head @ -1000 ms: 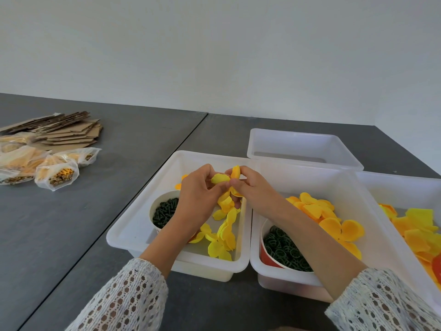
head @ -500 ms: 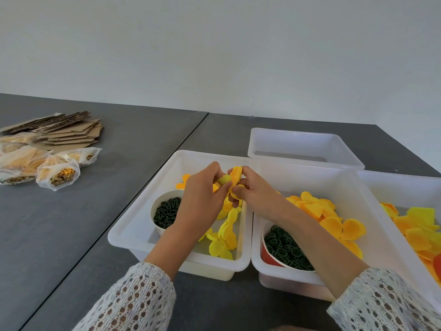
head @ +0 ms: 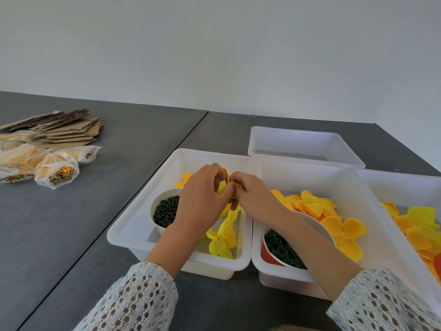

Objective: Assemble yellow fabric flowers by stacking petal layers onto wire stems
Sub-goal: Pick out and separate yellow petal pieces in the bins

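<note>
Petals [head: 223, 186], yellow fabric ones, sit bunched between my two hands above the left tub [head: 143, 225]. My left hand [head: 202, 199] curls its fingers round them from the near side, and my right hand [head: 253, 197] pinches the same bunch from the other. No wire stem that I can make out; the fingers hide the middle. I'd say this stuff is light, soft and floppy, so the hold belongs at the centre, where the layers stack, not out on the flaps. More loose yellow petals [head: 224, 237] trail below in the tub, beside a cup of dark green pegs [head: 165, 211]. Orange petals [head: 317, 211] fill the next tub [head: 358, 194]. Cardboard sheets [head: 69, 130] lie far left.
</note>
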`<control>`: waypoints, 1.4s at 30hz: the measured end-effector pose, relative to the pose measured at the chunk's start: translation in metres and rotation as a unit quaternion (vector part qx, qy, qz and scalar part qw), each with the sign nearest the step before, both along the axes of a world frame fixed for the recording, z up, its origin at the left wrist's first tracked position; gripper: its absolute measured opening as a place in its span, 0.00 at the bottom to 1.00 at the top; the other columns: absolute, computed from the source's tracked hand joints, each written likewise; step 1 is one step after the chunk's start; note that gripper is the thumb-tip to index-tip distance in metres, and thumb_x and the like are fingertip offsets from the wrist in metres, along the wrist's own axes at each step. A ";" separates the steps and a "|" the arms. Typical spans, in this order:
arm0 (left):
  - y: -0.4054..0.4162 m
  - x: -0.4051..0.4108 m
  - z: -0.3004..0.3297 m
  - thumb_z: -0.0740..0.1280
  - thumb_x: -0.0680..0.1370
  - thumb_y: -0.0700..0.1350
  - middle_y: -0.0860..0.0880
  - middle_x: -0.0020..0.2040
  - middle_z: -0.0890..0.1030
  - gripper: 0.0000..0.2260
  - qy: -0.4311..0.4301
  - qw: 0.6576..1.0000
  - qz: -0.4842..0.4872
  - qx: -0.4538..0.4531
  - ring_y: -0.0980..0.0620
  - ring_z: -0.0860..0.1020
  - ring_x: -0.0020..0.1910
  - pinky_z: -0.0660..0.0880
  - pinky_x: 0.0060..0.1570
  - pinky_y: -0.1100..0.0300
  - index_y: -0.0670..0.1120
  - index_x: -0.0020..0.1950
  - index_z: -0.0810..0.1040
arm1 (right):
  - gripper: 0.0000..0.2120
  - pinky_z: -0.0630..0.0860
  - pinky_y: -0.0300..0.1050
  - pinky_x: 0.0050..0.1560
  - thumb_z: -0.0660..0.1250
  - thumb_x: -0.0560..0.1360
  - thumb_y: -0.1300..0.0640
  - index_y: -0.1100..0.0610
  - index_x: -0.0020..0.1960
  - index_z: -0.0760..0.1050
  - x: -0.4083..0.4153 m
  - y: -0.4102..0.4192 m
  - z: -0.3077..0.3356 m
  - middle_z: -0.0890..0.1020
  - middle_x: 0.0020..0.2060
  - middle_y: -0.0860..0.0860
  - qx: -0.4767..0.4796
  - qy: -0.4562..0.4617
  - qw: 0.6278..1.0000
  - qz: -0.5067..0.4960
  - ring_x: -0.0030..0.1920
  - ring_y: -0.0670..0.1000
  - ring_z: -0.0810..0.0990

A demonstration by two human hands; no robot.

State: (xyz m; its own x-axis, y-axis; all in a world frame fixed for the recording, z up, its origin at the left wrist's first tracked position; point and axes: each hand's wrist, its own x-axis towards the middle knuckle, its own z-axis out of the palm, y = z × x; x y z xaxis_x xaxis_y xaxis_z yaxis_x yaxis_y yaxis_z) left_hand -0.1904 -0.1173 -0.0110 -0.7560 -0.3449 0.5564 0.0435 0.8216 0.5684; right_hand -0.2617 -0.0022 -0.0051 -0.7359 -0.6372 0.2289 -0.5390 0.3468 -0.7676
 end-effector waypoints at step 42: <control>-0.015 -0.003 0.008 0.73 0.75 0.44 0.53 0.35 0.82 0.03 -0.049 0.969 -0.045 0.237 0.51 0.77 0.33 0.77 0.38 0.57 0.51 0.41 0.83 | 0.12 0.70 0.29 0.31 0.53 0.81 0.64 0.57 0.45 0.72 -0.001 0.002 0.004 0.74 0.34 0.48 -0.015 -0.001 1.000 0.024 0.30 0.41 0.74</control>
